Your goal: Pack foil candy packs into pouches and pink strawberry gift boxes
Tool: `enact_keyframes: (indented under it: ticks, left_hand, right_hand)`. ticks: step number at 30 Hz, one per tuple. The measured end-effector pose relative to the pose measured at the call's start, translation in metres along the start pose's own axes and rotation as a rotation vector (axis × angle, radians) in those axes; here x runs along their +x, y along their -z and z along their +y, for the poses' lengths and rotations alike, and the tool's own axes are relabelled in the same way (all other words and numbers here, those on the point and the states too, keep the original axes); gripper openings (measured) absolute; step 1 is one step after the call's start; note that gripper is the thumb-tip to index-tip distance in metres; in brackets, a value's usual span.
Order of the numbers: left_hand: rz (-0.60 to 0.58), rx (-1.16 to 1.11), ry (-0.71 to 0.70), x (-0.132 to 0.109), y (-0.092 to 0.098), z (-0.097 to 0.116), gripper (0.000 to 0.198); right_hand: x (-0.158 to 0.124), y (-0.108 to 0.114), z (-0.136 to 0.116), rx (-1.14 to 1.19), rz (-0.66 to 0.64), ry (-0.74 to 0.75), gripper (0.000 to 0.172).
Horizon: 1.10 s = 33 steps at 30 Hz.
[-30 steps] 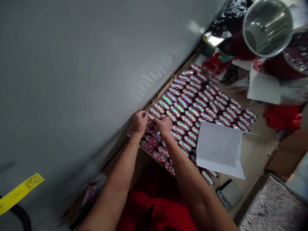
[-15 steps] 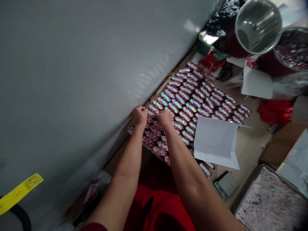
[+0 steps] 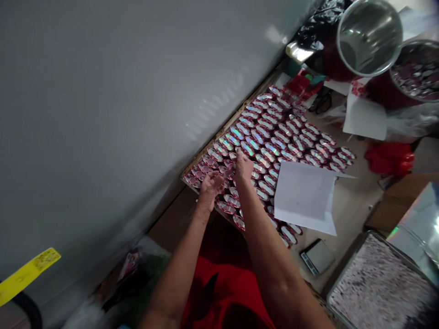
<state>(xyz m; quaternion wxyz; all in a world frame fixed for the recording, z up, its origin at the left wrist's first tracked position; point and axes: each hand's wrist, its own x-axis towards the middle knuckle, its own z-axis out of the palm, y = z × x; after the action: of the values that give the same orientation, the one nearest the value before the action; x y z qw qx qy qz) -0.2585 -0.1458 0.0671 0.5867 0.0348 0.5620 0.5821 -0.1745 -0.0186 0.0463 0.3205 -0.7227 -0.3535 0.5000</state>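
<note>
Red-and-silver pieces: small oval items (image 3: 270,137) with shiny iridescent centres and red rims, laid in tight rows on a flat board (image 3: 192,171).
Long axis: each oval lies flat; the rows run diagonally from the near-left corner toward the upper right, along the grey wall (image 3: 120,114).
Left hand: left hand (image 3: 211,187) is over the near-left corner of the board, fingers loosely curled, palm partly up; whether it pinches a piece I cannot tell.
Right hand: right hand (image 3: 243,167) rests on the ovals just beside the left, fingertips pressed down on one; a grasp cannot be made out.
Containers: metal bowl (image 3: 368,36) at upper right looks bare inside; a second bowl (image 3: 418,68) and a tray (image 3: 377,283) hold speckled red-and-silver bits.
Paper: folded white sheet (image 3: 305,196) covers the board's right edge.
</note>
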Motion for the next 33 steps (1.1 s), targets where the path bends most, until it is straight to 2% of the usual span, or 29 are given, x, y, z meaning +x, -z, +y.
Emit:
enact_keyframes:
  ticks: [2,5,8,11,14,16,19,21,24,26,29,33]
  left_hand:
    - [0.039,-0.072,0.015,-0.005,-0.007,-0.009,0.073]
    - [0.120,-0.137,0.004,-0.002,-0.016,-0.014,0.062]
    - [0.176,-0.171,-0.039,0.003,-0.020,-0.012,0.051]
    - [0.226,-0.127,-0.057,0.007,-0.015,-0.003,0.042]
    - [0.217,0.019,-0.101,0.009,-0.001,0.012,0.034]
    - [0.154,0.199,-0.140,0.010,0.011,0.022,0.030]
    - [0.052,0.558,-0.181,0.011,0.025,0.033,0.023]
    - [0.007,0.780,-0.193,0.013,0.027,0.037,0.018]
    - [-0.017,1.004,-0.235,0.020,0.020,0.039,0.013]
    - [-0.019,1.092,-0.286,0.026,0.012,0.041,0.011]
    - [-0.039,1.148,-0.323,0.037,0.004,0.045,0.013]
    - [-0.059,1.093,-0.287,0.044,0.005,0.051,0.015]
  right_hand:
    - [-0.001,-0.004,0.000,0.025,0.005,-0.014,0.059]
    - [-0.006,-0.006,-0.003,0.108,-0.007,-0.071,0.054]
    - [-0.014,-0.004,-0.009,0.294,-0.052,-0.191,0.047]
    - [-0.021,0.007,-0.012,0.460,-0.184,-0.301,0.040]
    - [-0.027,0.026,-0.008,0.519,-0.367,-0.344,0.045]
    - [-0.033,0.041,0.000,0.499,-0.430,-0.310,0.047]
    - [-0.046,0.059,0.019,0.454,-0.448,-0.199,0.046]
    - [-0.055,0.066,0.032,0.454,-0.444,-0.150,0.045]
    - [-0.064,0.069,0.046,0.487,-0.364,-0.158,0.047]
    - [-0.063,0.066,0.049,0.521,-0.311,-0.163,0.050]
    - [-0.054,0.061,0.047,0.576,-0.308,-0.107,0.052]
    - [-0.044,0.057,0.041,0.605,-0.326,-0.038,0.051]
